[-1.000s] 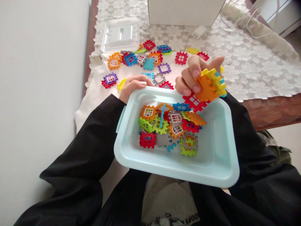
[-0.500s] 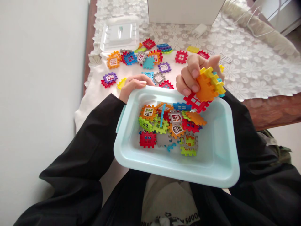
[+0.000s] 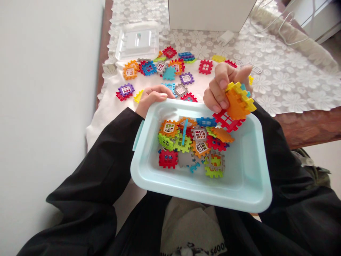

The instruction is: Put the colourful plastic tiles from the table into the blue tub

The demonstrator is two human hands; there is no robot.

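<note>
- Sleeves of black cloth frame the bottom of the view, and between them a pale blue bin (image 3: 149,174) sits tilted on the lap, its near rim low.
- Inside the bin lies a loose heap of toothed plastic tiles (image 3: 193,145): orange, green, red, grey, some with window panes.
- The left hand (image 3: 151,97) curls over the bin's far left corner, fingers closed on the rim and holding it.
- The right hand (image 3: 222,87) hovers above the far right rim, thumb and fingers pinched on a small stack of tiles (image 3: 238,101), orange in front, yellow and blue behind; a red tile (image 3: 226,121) hangs just under it.
- Risk, as I judge it: the stack is gripped by its edges only, so a slack pinch could scatter tiles past the rim; the tilted bin could also slide off the lap.
- Beyond, on a white cloth (image 3: 106,106), more scattered tiles (image 3: 170,69) lie near a clear lid (image 3: 138,39).
- Farthest, a white box (image 3: 207,14) is cut off by the top edge; how many tiles the stack holds is hard to make out.
</note>
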